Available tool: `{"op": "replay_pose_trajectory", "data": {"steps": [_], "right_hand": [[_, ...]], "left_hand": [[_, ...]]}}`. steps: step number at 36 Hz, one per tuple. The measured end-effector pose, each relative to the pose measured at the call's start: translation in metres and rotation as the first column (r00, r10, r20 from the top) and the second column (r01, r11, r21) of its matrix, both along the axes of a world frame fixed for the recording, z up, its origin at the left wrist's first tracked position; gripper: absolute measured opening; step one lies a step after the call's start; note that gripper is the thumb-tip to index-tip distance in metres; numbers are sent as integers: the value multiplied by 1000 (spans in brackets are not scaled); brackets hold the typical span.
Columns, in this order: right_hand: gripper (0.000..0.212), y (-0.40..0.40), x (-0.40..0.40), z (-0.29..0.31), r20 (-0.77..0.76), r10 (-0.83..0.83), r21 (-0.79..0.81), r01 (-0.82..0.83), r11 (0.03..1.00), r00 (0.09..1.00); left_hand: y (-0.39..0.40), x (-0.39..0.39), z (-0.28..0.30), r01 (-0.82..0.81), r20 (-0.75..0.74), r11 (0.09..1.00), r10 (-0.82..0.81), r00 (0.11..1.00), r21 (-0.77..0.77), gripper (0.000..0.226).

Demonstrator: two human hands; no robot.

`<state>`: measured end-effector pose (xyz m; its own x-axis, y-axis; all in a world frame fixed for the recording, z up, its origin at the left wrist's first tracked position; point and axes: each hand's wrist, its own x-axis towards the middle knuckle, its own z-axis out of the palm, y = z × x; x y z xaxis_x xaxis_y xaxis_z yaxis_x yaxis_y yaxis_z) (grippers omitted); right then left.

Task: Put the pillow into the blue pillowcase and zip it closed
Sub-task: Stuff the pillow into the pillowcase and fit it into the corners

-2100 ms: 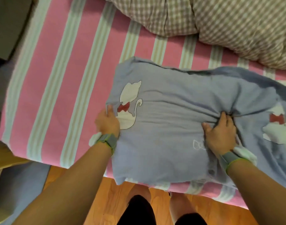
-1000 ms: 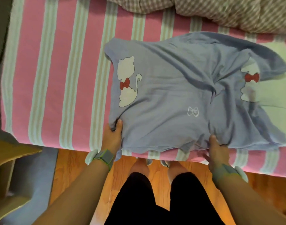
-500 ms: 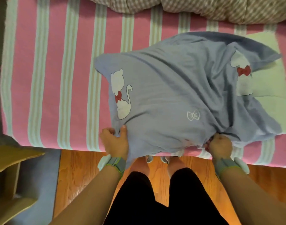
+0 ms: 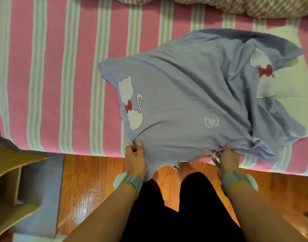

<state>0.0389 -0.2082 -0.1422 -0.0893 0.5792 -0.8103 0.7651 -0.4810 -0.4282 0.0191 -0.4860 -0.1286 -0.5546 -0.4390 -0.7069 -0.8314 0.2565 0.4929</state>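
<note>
At the near edge of the bed (image 4: 62,84), the pillowcase (image 4: 184,95) lies spread over the striped sheet, its lower hem bunched at six o'clock and hanging a little past the mattress edge. The left hand (image 4: 135,158) pinches that hem near the cat print (image 4: 131,103), thumb and fingers curled into the cloth; the right hand (image 4: 227,158) grips a gathered wad of hem further toward three o'clock. The pillow (image 4: 289,88) shows as a pale patch at about two to three o'clock, uncovered there, so it is only partly inside (how far it reaches under the blue cloth I cannot tell).

The main risk, as I judge it, is uneven pulling. The right hand holds a thick bunch while the left holds a single edge, so a tug toward six o'clock could drag the whole bundle off the bed onto the floor (image 4: 97,180) instead of sliding cloth over pillow. The case is twisted toward two o'clock, with folds running diagonally; if those stay, the pillow may jam in one corner and leave the far corner slack. No zip is plain in this view, and bunched cloth caught near it could snag the teeth later. The quilt (image 4: 245,6) at twelve o'clock lies apart and should not interfere.
</note>
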Motion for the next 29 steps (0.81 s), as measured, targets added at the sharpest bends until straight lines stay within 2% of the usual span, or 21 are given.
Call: {"op": "replay_pose_trajectory", "data": {"steps": [4,7,10,14,18,21,23,24,25,27,29], "right_hand": [[13,-7,10,-9,31,-9,-140,13,990,999],[20,-7,6,-11,22,120,-203,-113,973,993],[21,-2,1,-8,29,267,-141,-261,955,963],[25,4,5,-9,61,252,-32,-251,968,966],[27,-1,5,-10,17,175,-111,-173,979,984],[24,-15,1,-5,24,237,-205,-227,952,971],[27,-14,-2,-7,65,304,-159,-291,943,950],[29,-7,-4,-9,83,286,-102,-278,955,954],[30,-4,-5,-10,102,277,-68,-271,960,956],[29,-2,-10,-9,103,267,-72,-260,963,958],[26,-7,-12,-8,127,299,-103,-288,952,946]], "left_hand": [[-9,5,-3,50,50,997,-52,997,55,46],[-10,10,-2,98,11,995,-98,995,27,42],[-11,19,0,159,19,987,-159,987,-5,29],[-16,39,-2,292,105,956,-291,951,8,18],[-16,53,0,439,187,898,-428,884,-18,11],[-15,59,7,583,233,811,-557,797,-54,22],[-13,60,14,718,282,693,-678,679,-61,13],[-11,59,15,758,291,650,-716,634,-52,9],[-12,59,15,771,292,636,-729,619,-48,9],[-14,55,13,753,264,657,-719,643,-44,8],[-13,51,13,670,224,742,-649,727,-22,4]]}}
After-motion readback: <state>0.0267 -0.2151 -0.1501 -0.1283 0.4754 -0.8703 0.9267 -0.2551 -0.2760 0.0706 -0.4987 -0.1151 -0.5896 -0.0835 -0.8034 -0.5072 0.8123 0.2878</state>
